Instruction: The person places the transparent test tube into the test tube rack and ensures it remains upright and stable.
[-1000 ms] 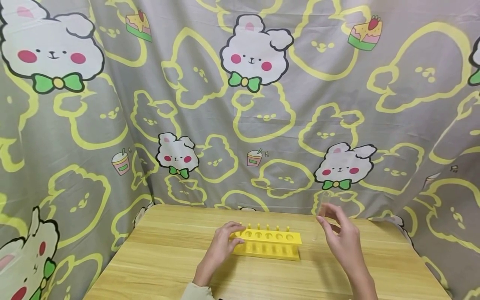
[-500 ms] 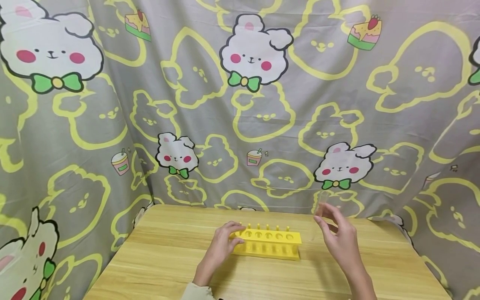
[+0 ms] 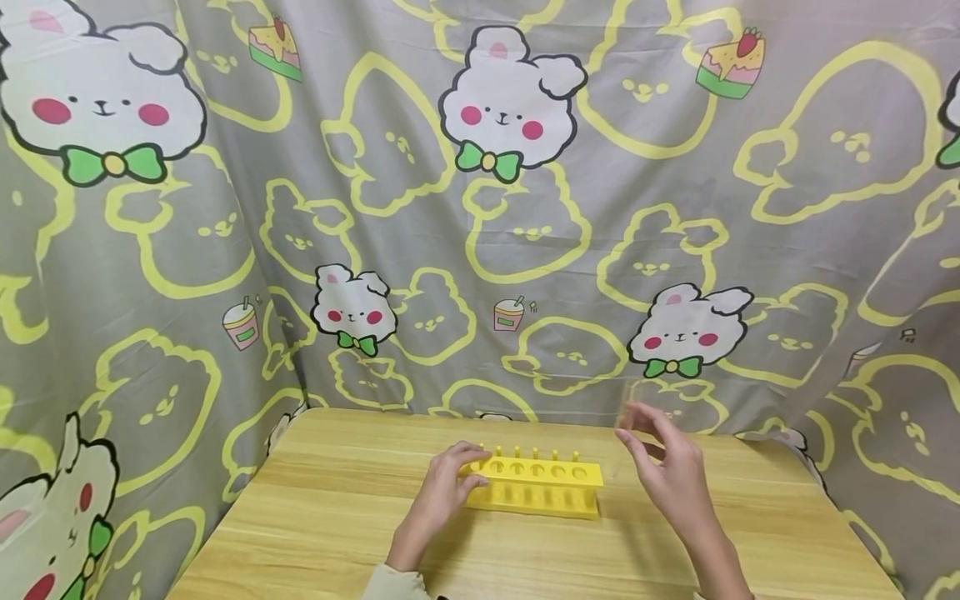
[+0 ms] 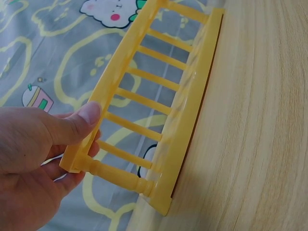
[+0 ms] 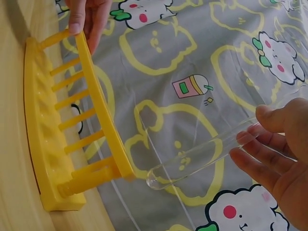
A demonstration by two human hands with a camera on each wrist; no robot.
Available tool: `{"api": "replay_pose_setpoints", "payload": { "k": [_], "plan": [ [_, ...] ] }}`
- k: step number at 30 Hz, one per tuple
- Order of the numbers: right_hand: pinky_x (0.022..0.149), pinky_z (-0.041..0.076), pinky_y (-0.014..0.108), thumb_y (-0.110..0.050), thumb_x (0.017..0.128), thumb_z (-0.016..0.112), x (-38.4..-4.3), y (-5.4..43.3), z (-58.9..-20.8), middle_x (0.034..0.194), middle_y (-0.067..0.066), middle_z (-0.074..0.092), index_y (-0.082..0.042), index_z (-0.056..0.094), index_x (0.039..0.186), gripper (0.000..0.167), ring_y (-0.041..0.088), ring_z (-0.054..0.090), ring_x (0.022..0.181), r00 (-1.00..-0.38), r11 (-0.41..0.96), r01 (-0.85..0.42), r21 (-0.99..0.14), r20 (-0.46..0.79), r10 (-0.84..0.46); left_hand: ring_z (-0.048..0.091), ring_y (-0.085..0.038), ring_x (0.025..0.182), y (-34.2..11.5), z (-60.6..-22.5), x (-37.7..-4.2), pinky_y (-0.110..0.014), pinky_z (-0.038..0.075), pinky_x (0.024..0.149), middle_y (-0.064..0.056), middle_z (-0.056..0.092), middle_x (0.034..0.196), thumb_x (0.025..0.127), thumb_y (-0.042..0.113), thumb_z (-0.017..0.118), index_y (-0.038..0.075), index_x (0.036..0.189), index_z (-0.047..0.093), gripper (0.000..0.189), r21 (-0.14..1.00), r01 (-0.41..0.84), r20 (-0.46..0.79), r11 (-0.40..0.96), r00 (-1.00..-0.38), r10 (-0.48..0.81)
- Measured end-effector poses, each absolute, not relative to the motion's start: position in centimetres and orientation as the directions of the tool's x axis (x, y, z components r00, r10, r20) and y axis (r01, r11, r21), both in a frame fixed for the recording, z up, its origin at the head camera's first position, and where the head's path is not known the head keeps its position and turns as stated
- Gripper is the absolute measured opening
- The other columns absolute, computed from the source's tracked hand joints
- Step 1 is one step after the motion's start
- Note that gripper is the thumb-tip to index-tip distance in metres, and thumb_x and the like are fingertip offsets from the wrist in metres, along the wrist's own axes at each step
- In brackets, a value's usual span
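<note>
A: Where is the clear test tube (image 5: 202,158) held?

B: Just beyond the right end of the yellow test tube rack (image 3: 527,472), apart from it, with its rounded end lowermost. Its upper part is pinched between the thumb and fingertips of the right hand (image 3: 671,458).

A: And the left hand (image 3: 450,482)?

B: The rack's left end is grasped by it, thumb and fingers closed on the top plate; the base is rested on the table (image 3: 337,500).

A: What is called for, if the tube is being brought to the rack, as seems likely?

B: The rounded end should be raised clear of the top plate, centred over a hole, such as the rack's right end hole (image 3: 580,474), and lowered straight. The slight lean seen from the head should be corrected first, or the rim may be caught. A light pinch is advised; the rack should be steadied, not pushed.
</note>
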State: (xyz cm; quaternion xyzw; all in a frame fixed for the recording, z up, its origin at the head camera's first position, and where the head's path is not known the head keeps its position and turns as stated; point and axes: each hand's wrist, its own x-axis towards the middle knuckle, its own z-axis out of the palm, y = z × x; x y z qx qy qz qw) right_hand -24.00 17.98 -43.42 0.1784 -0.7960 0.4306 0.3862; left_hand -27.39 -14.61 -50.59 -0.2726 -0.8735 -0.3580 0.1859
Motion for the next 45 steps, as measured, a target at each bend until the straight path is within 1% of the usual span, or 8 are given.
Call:
{"api": "replay_pose_setpoints", "payload": {
  "k": [5, 11, 16, 20, 25, 36, 41, 45],
  "plan": [
    [0.075, 0.056, 0.010, 0.010, 0.083, 0.080, -24.1, 17.6, -43.3, 0.100, 0.005, 0.073, -0.005, 0.068, 0.122, 0.044, 0.009, 0.072, 0.096, -0.654, 0.577, -0.605, -0.549, 0.756, 0.033, 0.068, -0.036, 0.108, -14.6, -50.5, -27.5, -0.047, 0.058, 0.095, -0.016, 0.070, 0.116, 0.081, 0.001, 0.082, -0.002, 0.117, 0.074, 0.037, 0.542, 0.595, 0.503, 0.593, -0.795, 0.338],
    [0.075, 0.058, 0.013, 0.010, 0.083, 0.080, -24.2, 17.2, -43.3, 0.101, 0.002, 0.074, -0.007, 0.069, 0.122, 0.044, 0.007, 0.070, 0.097, -0.671, 0.565, -0.597, -0.569, 0.741, 0.037, 0.068, -0.036, 0.109, -14.5, -50.5, -27.4, -0.047, 0.058, 0.095, -0.017, 0.070, 0.117, 0.081, 0.001, 0.082, -0.002, 0.117, 0.074, 0.037, 0.546, 0.589, 0.497, 0.596, -0.800, 0.336],
    [0.075, 0.057, 0.011, 0.008, 0.085, 0.080, -24.2, 17.0, -43.3, 0.102, 0.002, 0.073, -0.007, 0.069, 0.122, 0.042, 0.012, 0.071, 0.097, -0.684, 0.567, -0.590, -0.575, 0.729, 0.028, 0.068, -0.035, 0.109, -14.5, -50.4, -27.4, -0.047, 0.058, 0.095, -0.016, 0.070, 0.117, 0.081, 0.002, 0.082, -0.001, 0.117, 0.074, 0.036, 0.552, 0.585, 0.493, 0.594, -0.804, 0.332],
    [0.075, 0.056, 0.011, 0.009, 0.084, 0.080, -24.3, 16.7, -43.2, 0.101, 0.002, 0.073, -0.007, 0.069, 0.122, 0.043, 0.014, 0.072, 0.096, -0.681, 0.563, -0.597, -0.572, 0.732, 0.020, 0.068, -0.035, 0.109, -14.5, -50.4, -27.4, -0.047, 0.057, 0.096, -0.016, 0.070, 0.117, 0.082, 0.003, 0.081, -0.001, 0.117, 0.074, 0.036, 0.557, 0.584, 0.491, 0.591, -0.805, 0.334],
    [0.074, 0.058, 0.014, 0.009, 0.083, 0.080, -24.5, 16.4, -43.2, 0.101, 0.001, 0.074, -0.007, 0.069, 0.121, 0.042, 0.015, 0.073, 0.095, -0.667, 0.552, -0.619, -0.559, 0.745, 0.006, 0.068, -0.034, 0.109, -14.5, -50.4, -27.5, -0.046, 0.057, 0.096, -0.015, 0.070, 0.117, 0.082, 0.004, 0.082, 0.001, 0.117, 0.074, 0.036, 0.557, 0.584, 0.489, 0.591, -0.806, 0.335],
    [0.073, 0.059, 0.015, 0.008, 0.084, 0.080, -24.8, 16.0, -43.3, 0.101, 0.000, 0.073, -0.007, 0.068, 0.121, 0.042, 0.019, 0.073, 0.093, -0.672, 0.547, -0.620, -0.563, 0.741, 0.001, 0.069, -0.035, 0.107, -14.6, -50.5, -27.4, -0.046, 0.059, 0.092, -0.015, 0.070, 0.115, 0.081, 0.004, 0.082, -0.002, 0.116, 0.074, 0.036, 0.530, 0.617, 0.532, 0.582, -0.776, 0.339],
    [0.073, 0.058, 0.014, 0.008, 0.084, 0.081, -24.9, 15.8, -43.3, 0.101, 0.000, 0.073, -0.007, 0.069, 0.121, 0.042, 0.018, 0.073, 0.093, -0.673, 0.540, -0.623, -0.566, 0.740, 0.000, 0.068, -0.034, 0.108, -14.6, -50.4, -27.4, -0.045, 0.058, 0.094, -0.014, 0.070, 0.116, 0.082, 0.004, 0.082, -0.002, 0.117, 0.074, 0.036, 0.550, 0.591, 0.501, 0.590, -0.799, 0.333],
    [0.072, 0.060, 0.017, 0.007, 0.085, 0.080, -25.0, 15.6, -43.3, 0.102, -0.001, 0.073, -0.009, 0.069, 0.122, 0.042, 0.018, 0.073, 0.093, -0.677, 0.530, -0.625, -0.573, 0.736, -0.002, 0.068, -0.034, 0.109, -14.6, -50.5, -27.5, -0.045, 0.058, 0.095, -0.013, 0.070, 0.116, 0.082, 0.005, 0.082, -0.002, 0.117, 0.074, 0.036, 0.557, 0.586, 0.492, 0.588, -0.804, 0.336]
  ]
}}
